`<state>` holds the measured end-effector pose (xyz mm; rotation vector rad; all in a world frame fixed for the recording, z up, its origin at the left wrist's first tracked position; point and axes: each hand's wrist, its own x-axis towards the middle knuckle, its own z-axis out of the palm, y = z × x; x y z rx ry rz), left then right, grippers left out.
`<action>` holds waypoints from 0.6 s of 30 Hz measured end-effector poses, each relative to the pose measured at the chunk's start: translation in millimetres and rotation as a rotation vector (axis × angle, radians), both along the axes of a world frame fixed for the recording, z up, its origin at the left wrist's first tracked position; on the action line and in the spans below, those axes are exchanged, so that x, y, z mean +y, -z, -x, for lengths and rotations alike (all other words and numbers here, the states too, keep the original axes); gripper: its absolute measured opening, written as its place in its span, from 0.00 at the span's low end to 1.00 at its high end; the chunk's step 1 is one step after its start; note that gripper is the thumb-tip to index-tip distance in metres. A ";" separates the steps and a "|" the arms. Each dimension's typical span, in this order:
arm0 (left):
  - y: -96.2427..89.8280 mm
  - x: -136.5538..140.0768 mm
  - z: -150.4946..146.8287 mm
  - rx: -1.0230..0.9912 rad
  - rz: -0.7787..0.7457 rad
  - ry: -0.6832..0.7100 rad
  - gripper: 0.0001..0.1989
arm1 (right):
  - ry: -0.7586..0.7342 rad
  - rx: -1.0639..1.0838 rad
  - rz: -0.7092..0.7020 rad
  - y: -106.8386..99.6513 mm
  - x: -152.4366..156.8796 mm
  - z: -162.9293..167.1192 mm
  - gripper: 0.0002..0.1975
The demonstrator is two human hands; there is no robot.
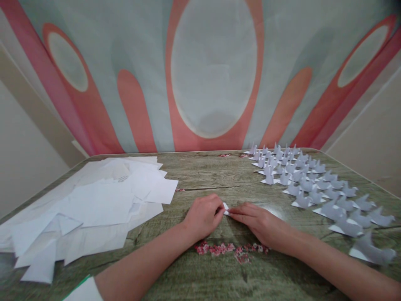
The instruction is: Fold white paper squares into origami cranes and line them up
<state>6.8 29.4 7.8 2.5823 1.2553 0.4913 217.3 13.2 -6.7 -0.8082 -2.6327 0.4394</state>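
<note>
A small piece of folded white paper [226, 207] is held between my two hands over the middle of the table. My left hand [205, 215] is closed, its thumb and curled fingers pinching the paper's left side. From the right, my right hand [258, 219] pinches the paper's near edge with its fingertips pressed together. Most of the paper is hidden behind the fingers, so its full shape does not show.
On the left lies a loose, overlapping pile of white paper sheets [100, 200]. Several rows of folded white paper birds [303, 182] stand on the right. The wood-patterned table [194, 171] has pink flower prints [219, 249] and meets a patterned backdrop [216, 71] behind.
</note>
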 end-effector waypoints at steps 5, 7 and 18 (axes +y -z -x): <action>0.0 0.4 -1.3 0.011 0.001 -0.003 0.07 | -0.002 -0.053 -0.043 4.6 -3.9 -2.4 0.23; 0.6 0.3 -1.6 0.017 0.000 -0.011 0.06 | 0.017 -0.053 -0.045 4.4 -4.6 -1.8 0.23; 6.1 -0.5 -1.7 0.006 -0.038 0.010 0.06 | 0.053 -0.042 -0.056 3.8 -6.4 2.4 0.23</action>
